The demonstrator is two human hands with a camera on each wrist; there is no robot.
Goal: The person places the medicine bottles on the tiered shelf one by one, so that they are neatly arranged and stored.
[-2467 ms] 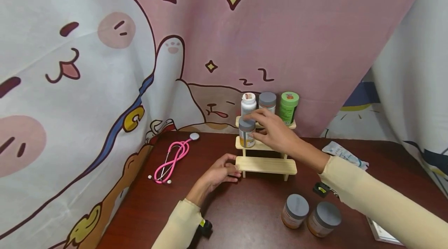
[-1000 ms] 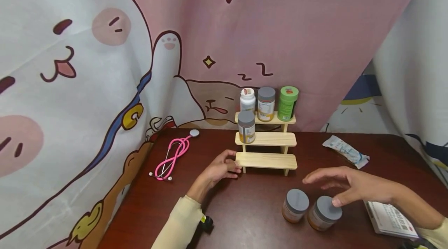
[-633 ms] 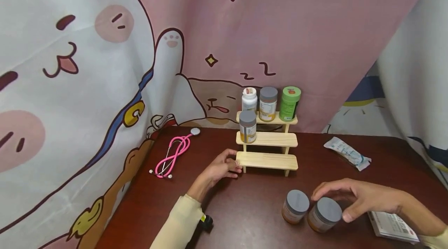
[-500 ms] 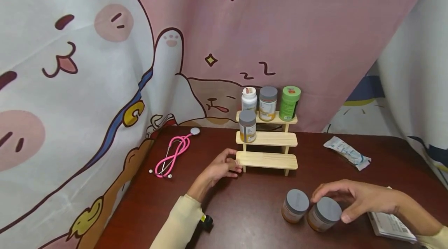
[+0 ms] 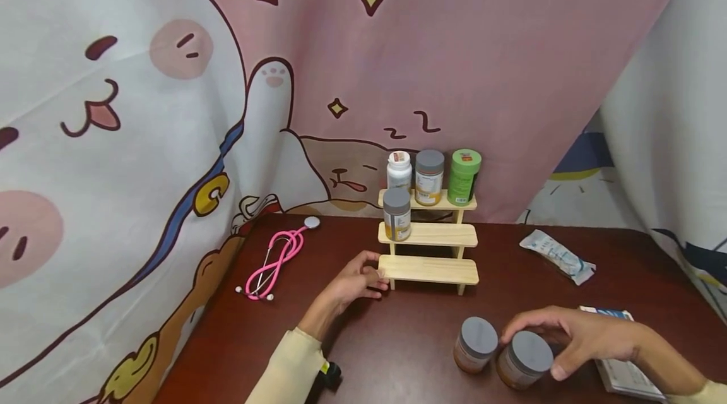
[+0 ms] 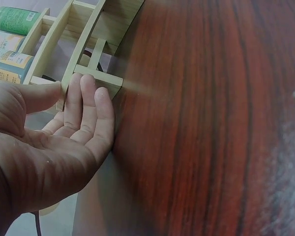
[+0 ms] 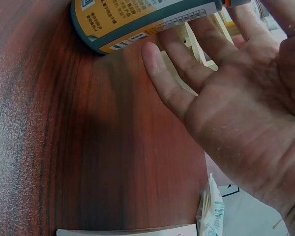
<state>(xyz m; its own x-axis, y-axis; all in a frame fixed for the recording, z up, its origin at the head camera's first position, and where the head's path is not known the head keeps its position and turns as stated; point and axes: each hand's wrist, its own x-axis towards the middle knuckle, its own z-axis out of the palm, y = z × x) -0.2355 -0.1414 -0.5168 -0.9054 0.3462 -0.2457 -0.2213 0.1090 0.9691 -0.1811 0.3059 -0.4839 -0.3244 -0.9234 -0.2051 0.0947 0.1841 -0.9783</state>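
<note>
My left hand (image 5: 354, 281) holds the left end of the lowest step of a three-tier wooden stand (image 5: 428, 269). In the left wrist view its thumb lies against the board's edge, with the fingers on the other side. At the lower right, my right hand (image 5: 585, 336) curves its fingers and thumb around a grey-lidded jar (image 5: 525, 360) on the table; the far fingers are partly hidden. The right wrist view shows that jar's orange label (image 7: 113, 19). Close to its left stands a second grey-lidded jar (image 5: 476, 345).
On the stand are a white bottle (image 5: 399, 172), a grey-lidded jar (image 5: 429, 178), a green tub (image 5: 464, 178) and, one step lower, another grey-lidded jar (image 5: 397, 214). A pink stethoscope (image 5: 278, 259), a white packet (image 5: 558, 255) and a white box (image 5: 621, 379) lie on the table.
My right hand has let go of the jar on the middle step, moved down to the right, and come around a jar on the table. The left hand stays on the stand.
</note>
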